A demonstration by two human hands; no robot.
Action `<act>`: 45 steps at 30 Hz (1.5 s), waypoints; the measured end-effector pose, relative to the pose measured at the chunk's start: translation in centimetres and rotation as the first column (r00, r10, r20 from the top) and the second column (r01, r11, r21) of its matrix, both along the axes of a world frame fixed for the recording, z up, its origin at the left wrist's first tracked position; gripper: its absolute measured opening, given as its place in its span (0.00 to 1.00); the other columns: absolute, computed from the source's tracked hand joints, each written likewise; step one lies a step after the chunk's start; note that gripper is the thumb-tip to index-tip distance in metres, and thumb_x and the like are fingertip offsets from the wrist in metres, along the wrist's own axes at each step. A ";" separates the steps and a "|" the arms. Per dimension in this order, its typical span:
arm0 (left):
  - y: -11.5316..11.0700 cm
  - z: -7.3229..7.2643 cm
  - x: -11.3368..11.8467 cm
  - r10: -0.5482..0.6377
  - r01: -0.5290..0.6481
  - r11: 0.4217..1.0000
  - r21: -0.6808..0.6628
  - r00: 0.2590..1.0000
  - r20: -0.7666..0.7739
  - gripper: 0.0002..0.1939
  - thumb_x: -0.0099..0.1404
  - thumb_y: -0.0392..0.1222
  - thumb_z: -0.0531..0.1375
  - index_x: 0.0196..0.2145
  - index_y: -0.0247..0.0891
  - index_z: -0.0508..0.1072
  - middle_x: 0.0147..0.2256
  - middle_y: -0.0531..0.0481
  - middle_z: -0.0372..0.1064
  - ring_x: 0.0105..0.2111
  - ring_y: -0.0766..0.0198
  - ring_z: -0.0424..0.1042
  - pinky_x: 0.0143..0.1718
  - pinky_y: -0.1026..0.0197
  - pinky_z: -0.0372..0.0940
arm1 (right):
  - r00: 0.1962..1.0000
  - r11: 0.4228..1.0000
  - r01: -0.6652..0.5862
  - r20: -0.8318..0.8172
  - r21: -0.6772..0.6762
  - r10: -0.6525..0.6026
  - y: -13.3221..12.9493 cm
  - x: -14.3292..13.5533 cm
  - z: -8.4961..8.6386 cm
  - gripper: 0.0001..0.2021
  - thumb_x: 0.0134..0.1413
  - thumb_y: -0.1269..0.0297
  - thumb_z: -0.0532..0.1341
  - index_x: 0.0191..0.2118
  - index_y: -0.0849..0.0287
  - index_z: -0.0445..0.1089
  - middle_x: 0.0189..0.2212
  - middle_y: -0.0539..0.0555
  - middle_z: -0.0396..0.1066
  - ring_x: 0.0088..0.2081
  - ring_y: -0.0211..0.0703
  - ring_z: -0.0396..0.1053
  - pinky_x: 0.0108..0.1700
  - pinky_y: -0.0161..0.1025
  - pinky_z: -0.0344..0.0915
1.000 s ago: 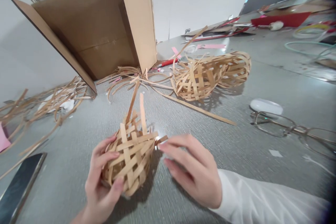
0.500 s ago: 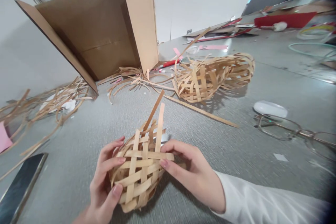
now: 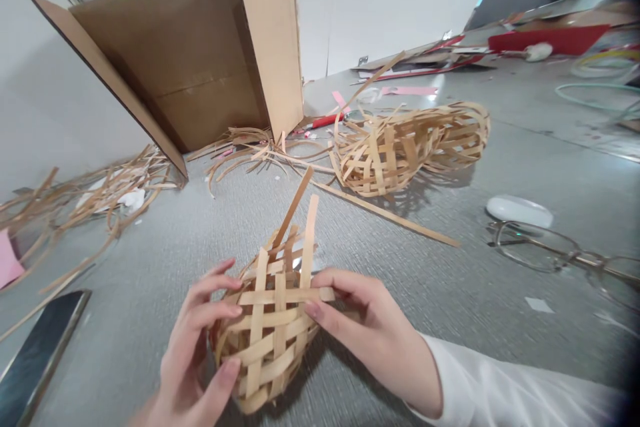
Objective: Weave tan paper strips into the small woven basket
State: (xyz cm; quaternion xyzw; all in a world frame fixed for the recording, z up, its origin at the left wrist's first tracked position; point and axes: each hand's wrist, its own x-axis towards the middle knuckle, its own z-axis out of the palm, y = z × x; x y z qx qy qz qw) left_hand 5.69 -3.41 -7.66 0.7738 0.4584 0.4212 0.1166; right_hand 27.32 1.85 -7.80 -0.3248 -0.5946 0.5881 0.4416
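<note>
My left hand (image 3: pixel 197 353) cups the small woven basket (image 3: pixel 267 337) from its left side, thumb pressed on the front. My right hand (image 3: pixel 373 333) pinches a horizontal strip (image 3: pixel 287 295) at its rim. The basket sits low on the grey floor (image 3: pixel 450 280), near me. A larger basket (image 3: pixel 405 147) lies beyond; glasses (image 3: pixel 550 250) to the right.

Bright, even light; blurred, warped edges
</note>
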 end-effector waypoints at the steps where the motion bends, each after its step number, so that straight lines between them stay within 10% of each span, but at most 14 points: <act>1: 0.2 0.8 0.1 0.018 -0.018 1.000 0.003 0.997 -0.076 0.14 0.65 0.36 0.54 0.48 0.43 0.68 0.47 0.42 0.65 0.56 0.49 0.63 0.49 0.45 0.69 | 1.000 1.000 0.006 0.021 0.021 -0.007 -0.1 0.0 0.1 0.07 0.53 0.65 0.59 0.26 0.60 0.67 0.19 0.47 0.64 0.22 0.34 0.60 0.24 0.31 0.61; 9: 1.0 6.0 1.8 -0.057 0.109 0.992 0.066 0.843 -0.535 0.14 0.62 0.35 0.57 0.46 0.46 0.73 0.46 0.49 0.66 0.41 0.65 0.71 0.38 0.66 0.69 | 0.997 0.975 0.026 0.060 0.220 -0.040 -0.9 0.0 0.4 0.07 0.54 0.69 0.60 0.26 0.60 0.71 0.19 0.47 0.68 0.21 0.34 0.62 0.23 0.29 0.62; 32: 0.7 4.6 3.0 0.061 0.038 0.983 0.180 0.856 -0.514 0.12 0.62 0.31 0.57 0.44 0.39 0.71 0.45 0.47 0.64 0.42 0.65 0.68 0.41 0.65 0.67 | 0.994 0.951 -0.003 0.105 0.310 -0.031 -0.7 0.3 0.2 0.07 0.55 0.71 0.60 0.29 0.60 0.74 0.20 0.49 0.71 0.22 0.35 0.64 0.24 0.30 0.61; 39: -0.1 0.4 1.6 0.243 -0.239 0.944 0.226 0.970 0.010 0.23 0.58 0.30 0.59 0.51 0.43 0.66 0.53 0.46 0.59 0.55 0.59 0.61 0.56 0.58 0.60 | 0.994 0.993 0.104 0.023 0.063 -0.106 0.5 0.5 -0.1 0.07 0.56 0.64 0.58 0.30 0.59 0.70 0.23 0.50 0.70 0.26 0.38 0.66 0.29 0.33 0.64; 45: -0.5 -2.6 0.6 0.042 -0.027 0.991 -0.129 0.993 0.114 0.24 0.67 0.40 0.53 0.60 0.42 0.57 0.62 0.42 0.52 0.62 0.54 0.55 0.59 0.53 0.59 | 0.998 0.999 0.052 0.033 0.001 -0.052 0.7 0.4 -0.7 0.08 0.57 0.62 0.57 0.29 0.58 0.66 0.22 0.48 0.64 0.24 0.37 0.60 0.27 0.32 0.60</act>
